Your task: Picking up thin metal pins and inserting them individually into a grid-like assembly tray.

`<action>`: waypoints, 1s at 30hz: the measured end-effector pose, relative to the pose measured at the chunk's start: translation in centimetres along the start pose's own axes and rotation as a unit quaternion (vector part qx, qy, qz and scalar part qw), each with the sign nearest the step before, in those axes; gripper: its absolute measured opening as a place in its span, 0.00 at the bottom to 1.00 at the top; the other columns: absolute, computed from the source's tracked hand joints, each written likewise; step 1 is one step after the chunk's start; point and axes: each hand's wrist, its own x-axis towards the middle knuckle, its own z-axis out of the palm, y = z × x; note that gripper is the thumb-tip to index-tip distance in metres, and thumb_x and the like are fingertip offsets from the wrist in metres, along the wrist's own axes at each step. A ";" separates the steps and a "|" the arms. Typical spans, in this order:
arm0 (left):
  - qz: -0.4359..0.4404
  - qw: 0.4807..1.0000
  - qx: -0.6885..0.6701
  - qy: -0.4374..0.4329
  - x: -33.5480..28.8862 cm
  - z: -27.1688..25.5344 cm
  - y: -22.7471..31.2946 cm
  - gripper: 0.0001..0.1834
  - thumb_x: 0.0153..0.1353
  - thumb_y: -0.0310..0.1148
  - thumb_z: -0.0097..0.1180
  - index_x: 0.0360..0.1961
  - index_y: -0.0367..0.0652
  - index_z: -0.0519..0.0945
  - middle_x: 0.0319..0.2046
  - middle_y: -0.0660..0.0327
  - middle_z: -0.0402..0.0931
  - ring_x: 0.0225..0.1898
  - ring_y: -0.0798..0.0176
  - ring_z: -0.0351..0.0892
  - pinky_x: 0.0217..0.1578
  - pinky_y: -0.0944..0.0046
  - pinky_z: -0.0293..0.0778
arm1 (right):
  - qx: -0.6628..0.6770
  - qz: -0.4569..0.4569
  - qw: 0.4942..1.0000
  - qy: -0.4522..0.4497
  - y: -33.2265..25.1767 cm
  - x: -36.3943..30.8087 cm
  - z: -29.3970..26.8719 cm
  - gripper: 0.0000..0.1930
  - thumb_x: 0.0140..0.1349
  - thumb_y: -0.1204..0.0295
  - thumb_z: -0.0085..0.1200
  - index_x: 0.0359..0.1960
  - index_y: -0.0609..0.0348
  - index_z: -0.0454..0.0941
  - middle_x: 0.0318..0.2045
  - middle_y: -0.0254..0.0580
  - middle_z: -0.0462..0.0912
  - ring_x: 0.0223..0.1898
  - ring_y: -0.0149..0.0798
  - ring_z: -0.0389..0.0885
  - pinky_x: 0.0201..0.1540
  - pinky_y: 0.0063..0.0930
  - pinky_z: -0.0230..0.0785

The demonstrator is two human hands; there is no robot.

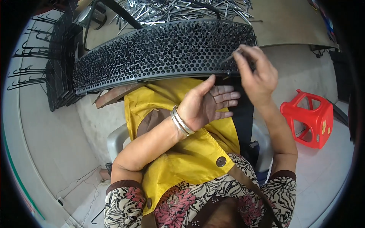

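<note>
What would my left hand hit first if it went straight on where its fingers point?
Probably your right hand, near the wrist, if both are at the same height; depth is unclear here.

A long black tray (182, 73) is perforated; a thin metal piece (227, 59) slants near its right end.

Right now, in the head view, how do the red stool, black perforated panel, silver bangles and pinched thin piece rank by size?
1. Black perforated panel
2. Red stool
3. Silver bangles
4. Thin piece, partly hidden by the right hand
</note>
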 end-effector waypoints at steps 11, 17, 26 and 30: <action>-0.024 0.996 0.049 0.076 -0.8 -0.6 0.3 0.34 0.58 0.54 0.37 0.55 0.36 0.58 0.54 0.52 0.61 0.55 0.55 0.59 0.55 0.54 0.53 | -0.011 -0.126 0.991 0.030 3.6 1.9 2.1 0.06 0.46 0.85 0.54 0.27 0.68 0.73 0.25 0.45 0.77 0.25 0.39 0.74 0.29 0.24 0.67; -0.025 0.995 0.051 0.085 -1.2 -0.8 0.3 0.33 0.58 0.54 0.39 0.55 0.38 0.60 0.52 0.55 0.63 0.53 0.59 0.61 0.53 0.56 0.54 | -0.012 -0.191 0.981 -0.010 3.1 1.8 2.2 0.07 0.43 0.89 0.51 0.25 0.71 0.72 0.25 0.50 0.76 0.26 0.48 0.75 0.28 0.33 0.68; -0.002 0.990 0.111 0.091 -1.7 1.5 1.7 0.29 0.59 0.48 0.40 0.52 0.35 0.61 0.50 0.50 0.64 0.53 0.55 0.63 0.52 0.55 0.57 | -0.113 -0.142 0.967 -0.181 1.8 1.0 2.1 0.14 0.42 0.82 0.47 0.35 0.72 0.70 0.27 0.49 0.70 0.27 0.45 0.68 0.30 0.31 0.65; 0.089 0.963 0.239 0.084 -1.6 5.2 4.2 0.19 0.58 0.34 0.45 0.45 0.28 0.67 0.37 0.47 0.73 0.38 0.53 0.75 0.41 0.58 0.71 | -0.058 -0.107 0.977 -0.176 0.5 -0.2 -1.7 0.18 0.41 0.82 0.52 0.38 0.72 0.70 0.28 0.50 0.72 0.27 0.46 0.70 0.29 0.33 0.66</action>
